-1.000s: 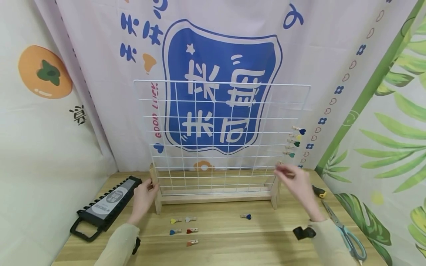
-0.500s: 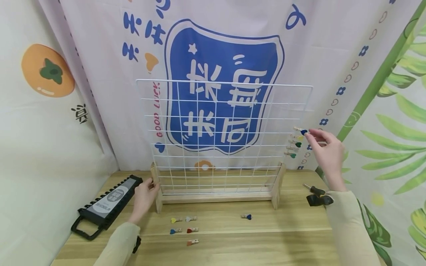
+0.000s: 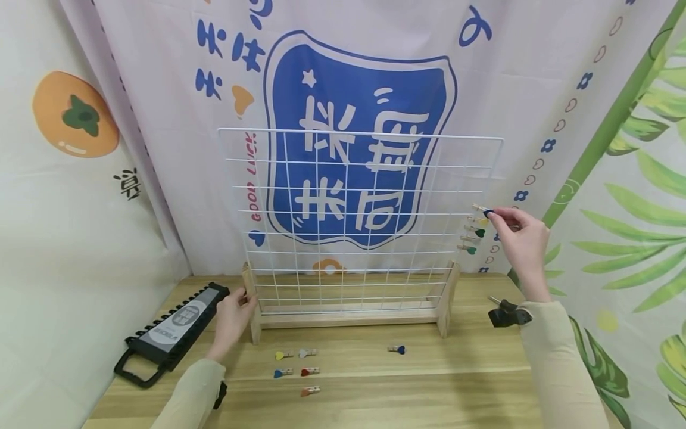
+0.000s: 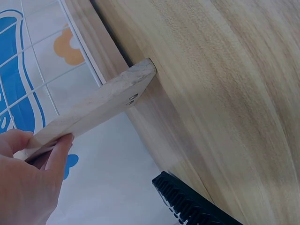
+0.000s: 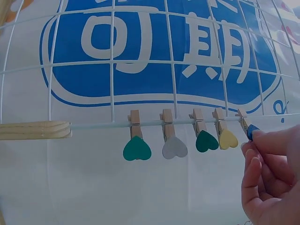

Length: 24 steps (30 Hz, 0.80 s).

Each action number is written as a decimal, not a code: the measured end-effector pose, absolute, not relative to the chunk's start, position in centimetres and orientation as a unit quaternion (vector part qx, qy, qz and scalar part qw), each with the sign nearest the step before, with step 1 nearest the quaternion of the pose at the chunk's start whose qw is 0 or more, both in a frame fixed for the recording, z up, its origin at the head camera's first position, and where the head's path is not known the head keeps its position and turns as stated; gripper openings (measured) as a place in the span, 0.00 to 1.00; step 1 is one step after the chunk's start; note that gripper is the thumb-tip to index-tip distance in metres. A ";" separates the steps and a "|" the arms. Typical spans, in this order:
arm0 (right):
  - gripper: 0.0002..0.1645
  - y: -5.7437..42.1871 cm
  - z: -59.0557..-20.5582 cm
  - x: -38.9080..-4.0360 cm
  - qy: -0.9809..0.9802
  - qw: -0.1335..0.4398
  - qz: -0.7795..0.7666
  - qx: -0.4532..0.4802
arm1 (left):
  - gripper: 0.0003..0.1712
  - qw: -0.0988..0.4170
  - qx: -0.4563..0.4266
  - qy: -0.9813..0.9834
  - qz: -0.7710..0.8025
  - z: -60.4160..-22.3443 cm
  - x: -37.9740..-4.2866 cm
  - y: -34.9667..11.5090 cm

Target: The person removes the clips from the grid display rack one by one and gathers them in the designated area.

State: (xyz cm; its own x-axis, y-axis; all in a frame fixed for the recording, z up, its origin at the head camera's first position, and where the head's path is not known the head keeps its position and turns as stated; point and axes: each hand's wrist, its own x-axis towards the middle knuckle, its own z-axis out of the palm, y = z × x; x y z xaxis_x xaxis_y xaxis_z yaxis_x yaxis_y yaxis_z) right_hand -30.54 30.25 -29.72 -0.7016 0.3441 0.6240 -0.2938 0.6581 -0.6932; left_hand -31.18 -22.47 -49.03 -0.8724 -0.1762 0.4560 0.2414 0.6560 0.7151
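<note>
A white wire grid (image 3: 343, 133) stands upright in a wooden stand (image 3: 348, 321). My left hand (image 3: 233, 316) grips the stand's left post (image 4: 93, 105), thumb on one face and fingers on the other. At the grid's right edge, my right hand (image 3: 522, 244) pinches the blue heart of a small wooden clothespin (image 5: 243, 120), whose wooden end is at the edge wire. Along that wire hang more heart clothespins: yellow (image 5: 228, 139), dark green (image 5: 206, 141), grey (image 5: 175, 147) and teal (image 5: 137, 148).
On the table's front lie several heart clothespins, among them a yellow one (image 3: 280, 356), a red one (image 3: 306, 372) and a dark blue one (image 3: 399, 350). A black toothed holder with a handle (image 3: 174, 325) lies left; a screwdriver (image 3: 496, 300) lies right, partly behind my wrist strap.
My right hand has moved from beside the stand's right post up and right to the blue heart clothespin, which its fingers now pinch. The left hand keeps its place on the post.
</note>
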 end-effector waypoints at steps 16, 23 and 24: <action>0.18 31.2 -30.2 -29.2 -0.814 0.371 0.444 -0.046 | 0.07 0.267 -0.028 -0.870 -0.414 -49.0 -31.1 -22.6; 0.19 31.5 -31.9 -27.4 -0.832 0.342 0.436 -0.018 | 0.06 0.261 -0.025 -0.870 -0.418 -48.9 -31.1 -22.5; 0.19 31.6 -32.3 -27.1 -0.835 0.338 0.434 -0.012 | 0.06 0.259 -0.024 -0.870 -0.419 -49.0 -31.1 -22.5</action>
